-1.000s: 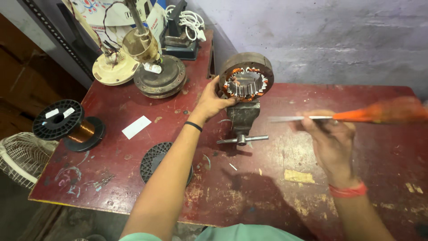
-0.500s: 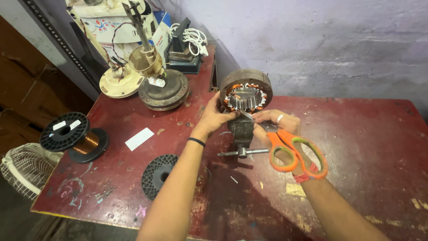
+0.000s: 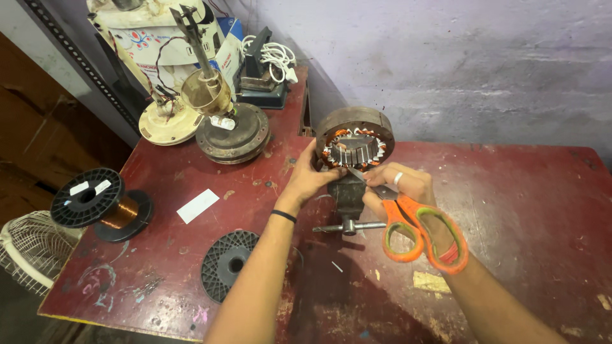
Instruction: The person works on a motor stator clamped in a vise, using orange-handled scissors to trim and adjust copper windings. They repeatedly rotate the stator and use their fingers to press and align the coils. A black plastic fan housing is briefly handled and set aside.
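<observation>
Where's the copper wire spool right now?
In the head view the copper wire spool lies at the left edge of the red table, beside the white paper slip and above the empty black spool, well left of both hands.

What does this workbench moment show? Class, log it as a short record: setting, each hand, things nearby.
Setting: red workbench
Left hand: steadies motor stator clamped in small bench vise
Right hand: holds orange scissors, blades at the windings
Nearby: copper wire spool, empty black spool, white paper slip
</observation>
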